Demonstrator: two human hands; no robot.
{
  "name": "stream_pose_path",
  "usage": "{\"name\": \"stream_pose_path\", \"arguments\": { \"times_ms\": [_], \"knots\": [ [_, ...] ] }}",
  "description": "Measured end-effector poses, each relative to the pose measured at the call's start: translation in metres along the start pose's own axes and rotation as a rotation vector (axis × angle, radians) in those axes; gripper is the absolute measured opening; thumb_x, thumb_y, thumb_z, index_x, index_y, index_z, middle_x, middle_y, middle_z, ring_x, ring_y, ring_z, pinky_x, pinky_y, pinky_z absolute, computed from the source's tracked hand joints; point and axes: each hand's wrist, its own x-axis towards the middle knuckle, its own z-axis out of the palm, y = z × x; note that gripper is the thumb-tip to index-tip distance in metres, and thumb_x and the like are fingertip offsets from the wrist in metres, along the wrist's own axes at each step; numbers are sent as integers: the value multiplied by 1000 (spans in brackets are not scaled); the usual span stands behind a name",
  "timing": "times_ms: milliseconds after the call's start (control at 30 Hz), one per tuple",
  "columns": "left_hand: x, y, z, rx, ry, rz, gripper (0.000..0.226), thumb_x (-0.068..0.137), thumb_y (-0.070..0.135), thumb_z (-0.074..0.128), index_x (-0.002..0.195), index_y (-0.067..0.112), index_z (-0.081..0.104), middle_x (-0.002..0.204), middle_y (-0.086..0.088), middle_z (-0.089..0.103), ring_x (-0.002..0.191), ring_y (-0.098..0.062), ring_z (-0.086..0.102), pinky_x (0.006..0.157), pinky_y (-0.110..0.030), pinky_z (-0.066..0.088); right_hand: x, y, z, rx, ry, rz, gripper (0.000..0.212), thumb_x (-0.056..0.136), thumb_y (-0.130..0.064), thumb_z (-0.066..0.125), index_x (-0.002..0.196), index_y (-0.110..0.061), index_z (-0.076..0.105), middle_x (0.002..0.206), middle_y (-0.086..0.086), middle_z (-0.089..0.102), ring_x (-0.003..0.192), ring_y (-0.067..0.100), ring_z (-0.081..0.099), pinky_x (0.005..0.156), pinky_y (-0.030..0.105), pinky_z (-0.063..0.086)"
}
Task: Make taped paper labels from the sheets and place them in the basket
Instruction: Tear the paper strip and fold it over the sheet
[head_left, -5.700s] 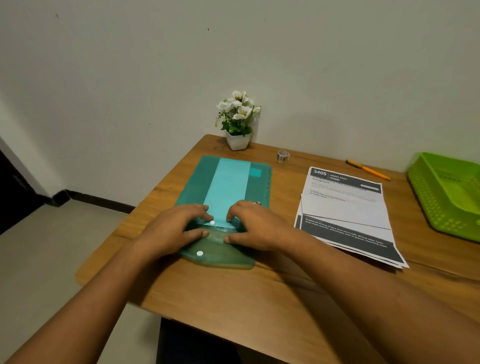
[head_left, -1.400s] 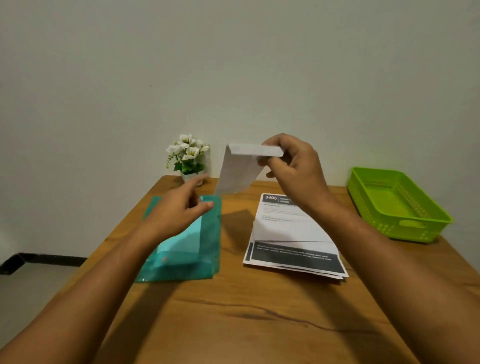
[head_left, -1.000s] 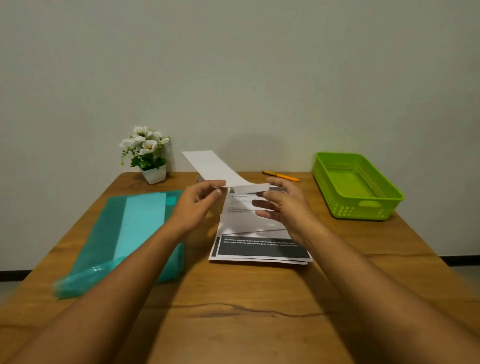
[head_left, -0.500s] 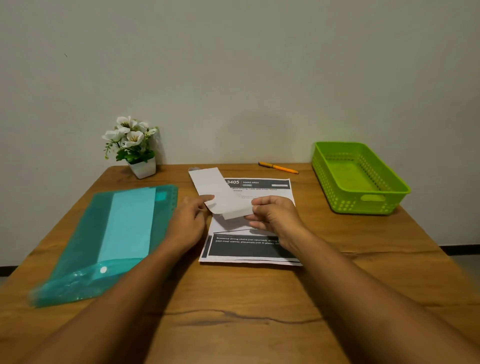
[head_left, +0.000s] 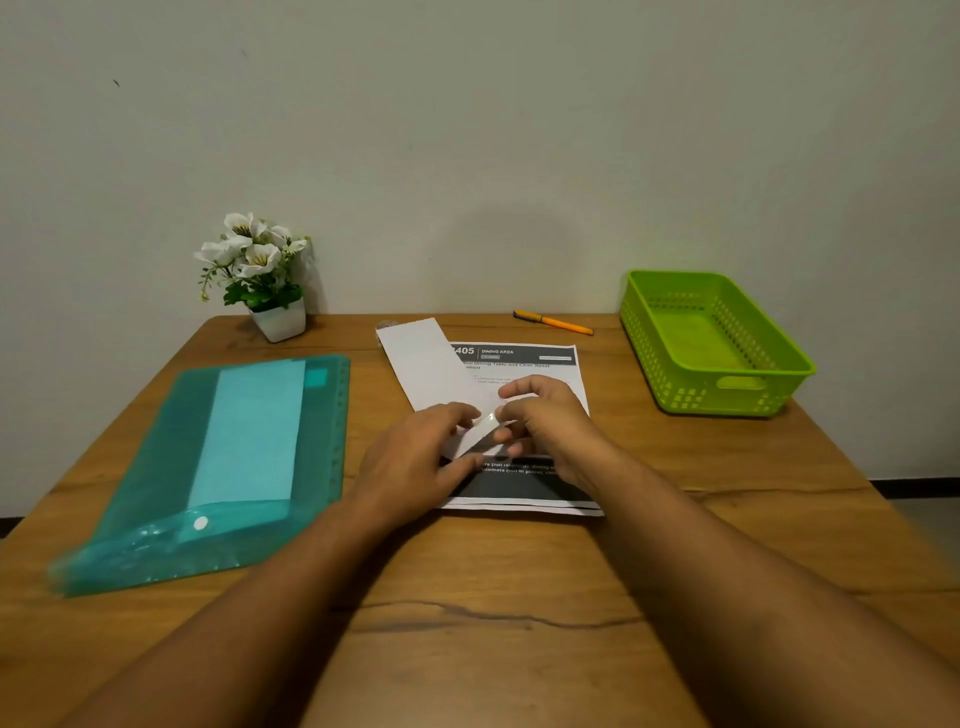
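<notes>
A white paper strip lies slanted across a stack of printed sheets at the table's middle. Its near end is folded over, and both hands pinch that fold. My left hand grips the strip from the left, fingertips on the fold. My right hand holds it from the right, thumb and fingers closed on the paper. The green plastic basket stands at the back right, apart from both hands, and nothing shows inside it.
A teal plastic folder with a lighter sheet inside lies on the left of the wooden table. A white pot of flowers stands at the back left. An orange pen lies by the wall.
The paper strip came out of the folder, was lifted, then lowered onto the printed sheets. Both hands have drawn together over its near end, folding it.
</notes>
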Motion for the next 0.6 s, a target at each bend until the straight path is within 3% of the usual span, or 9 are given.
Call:
{"name": "stream_pose_path", "arguments": {
  "times_ms": [100,167,233,300,433,600],
  "knots": [
    [3,2,2,42,75,-68,35,100,41,60,133,31,60,117,8,72,98,-12,64,72,-31,53,-3,-6,-5,-32,-16,22,27,98,5,57,122,-6,58,105,22,69,61,19,68,46,27,54],
    [5,2,3,74,86,-86,33,103,39,56,133,29,63,114,6,73,95,-12,64,67,-28,45,-2,-7,-13,-183,-2,-27,25,98,1,59,119,-11,60,108,21,71,69,23,70,55,34,59],
    [6,5,3,91,82,-92,29,105,38,51,127,29,67,106,6,74,88,-12,63,63,-27,41,3,-7,-24,-532,70,-179,22,96,-5,61,113,-18,64,101,10,73,79,23,72,70,44,61],
    [7,4,5,118,77,-102,27,105,38,49,119,30,70,98,6,74,82,-12,62,61,-30,46,5,-8,-32,-899,82,-271,23,94,-15,64,115,-25,66,106,-3,72,95,19,69,84,45,60],
    [3,1,12,95,121,-147,26,104,40,51,105,28,74,90,9,72,78,-10,57,59,-30,39,4,-12,-30,-1228,-79,-258,54,94,-35,72,144,-27,54,148,0,55,131,23,53,102,43,51],
    [2,0,16,90,139,-129,22,102,37,54,94,27,72,89,10,69,85,-12,58,64,-30,37,19,-16,-22,-1343,-194,-248,74,93,-44,72,156,-27,39,159,3,43,142,28,43,113,48,41]
  ]
}}
